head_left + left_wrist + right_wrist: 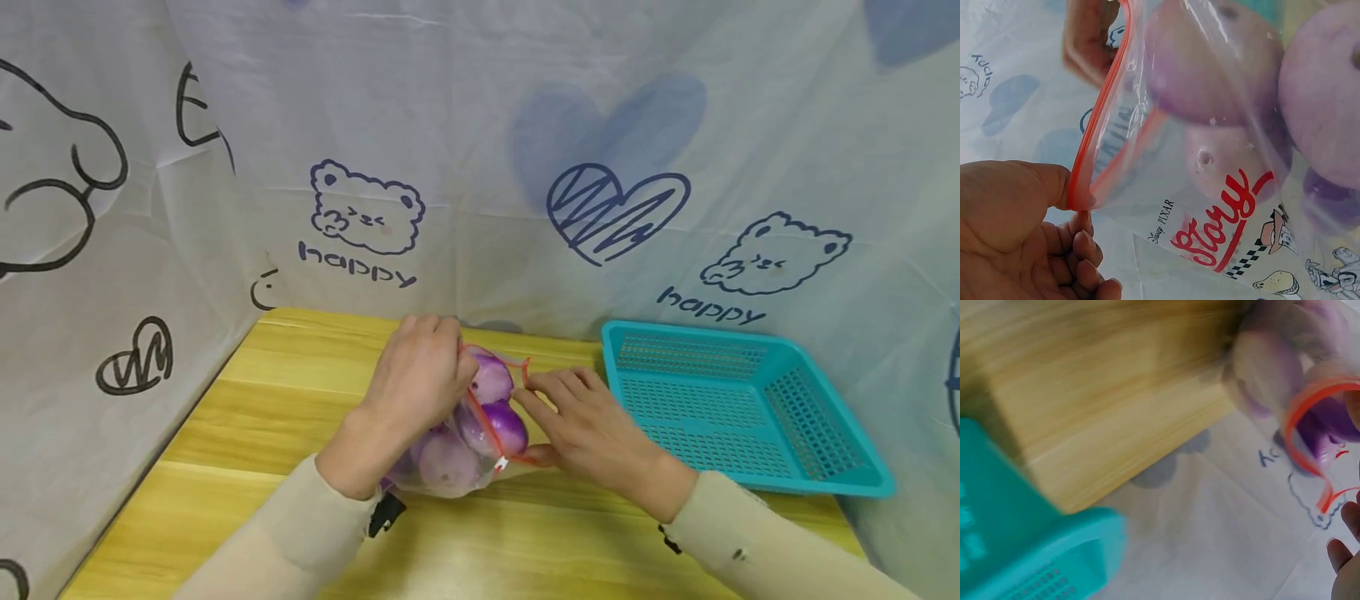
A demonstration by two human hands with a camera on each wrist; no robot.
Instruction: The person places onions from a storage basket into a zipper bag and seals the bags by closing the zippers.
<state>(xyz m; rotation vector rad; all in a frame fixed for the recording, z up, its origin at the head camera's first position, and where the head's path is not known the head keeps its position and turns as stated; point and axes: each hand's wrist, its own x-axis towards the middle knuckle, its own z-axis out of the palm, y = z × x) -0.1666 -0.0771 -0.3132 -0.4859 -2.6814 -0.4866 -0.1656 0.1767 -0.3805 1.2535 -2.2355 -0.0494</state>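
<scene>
A clear zip bag (465,433) with a red zip strip lies on the wooden table (285,392), holding several purple round fruits (495,421). My left hand (420,375) grips the bag's far top edge; in the left wrist view its thumb (1035,187) pinches the red zip strip (1094,131) beside the printed bag wall (1222,225). My right hand (577,417) pinches the strip's near end on the bag's right side. In the right wrist view the red strip (1310,419) curves open, blurred, with the fingertips (1344,550) at the edge.
A teal plastic basket (738,408) stands at the right of the table, close to my right hand; its corner (1029,537) fills the right wrist view's lower left. A white printed cloth (525,125) walls the back and both sides.
</scene>
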